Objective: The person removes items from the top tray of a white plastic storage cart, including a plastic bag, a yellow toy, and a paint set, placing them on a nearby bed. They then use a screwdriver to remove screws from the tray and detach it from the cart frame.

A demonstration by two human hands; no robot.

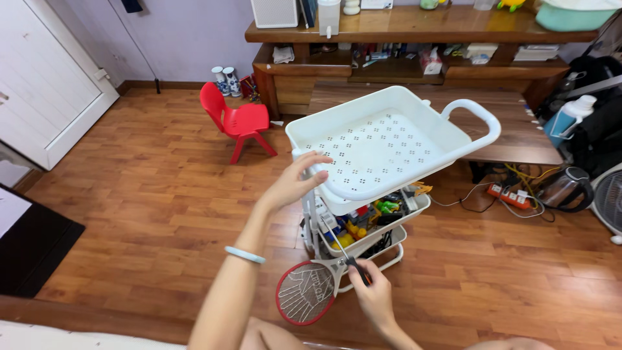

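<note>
A white tiered cart stands on the wooden floor; its perforated top tray (395, 110) holds nothing and ends in a looped handle (476, 113) at the right. My left hand (295, 178) grips the near left corner of that top tray, fingers curled over the rim. My right hand (369, 288) is lower, closed on a screwdriver (342, 251) with a dark handle and a thin metal shaft angled up toward the cart's corner post (308, 217). Lower trays (414, 210) hold several colourful small items.
A red-rimmed electric swatter (306, 291) leans by the cart's base. A small red plastic chair (238, 121) stands behind left. A low wooden bench and shelf unit (505, 129) lie beyond the cart. A power strip (512, 194), kettle (567, 188) and fan (609, 198) sit at right.
</note>
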